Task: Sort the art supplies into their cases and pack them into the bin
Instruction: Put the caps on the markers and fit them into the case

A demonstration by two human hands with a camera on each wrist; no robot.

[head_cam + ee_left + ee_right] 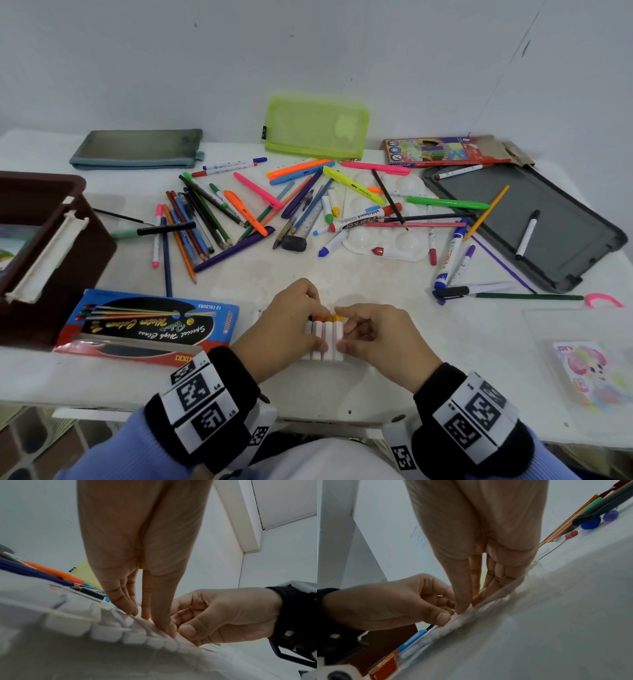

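A row of white paint tubes [325, 337] with orange and yellow caps lies at the table's front centre, apparently in a clear tray. My left hand [308, 322] grips the row's left part, fingers at the caps and thumb across the bodies. My right hand [349, 329] pinches the rightmost tube between forefinger and thumb. The left wrist view shows my left hand [145, 615] on the tubes [137, 638] with the right hand [205, 622] beside it. The blue water colour box [147, 322] lies open just to the left. A brown bin [78, 192] stands at the far left.
Loose pens, pencils and markers [239, 212] litter the table's middle around a white palette [383, 240]. A grey pouch [137, 149], a green mesh pouch [317, 125] and a coloured pencil box [445, 152] line the back. A grey board [548, 246] sits right, a DIY pack [589, 373] front right.
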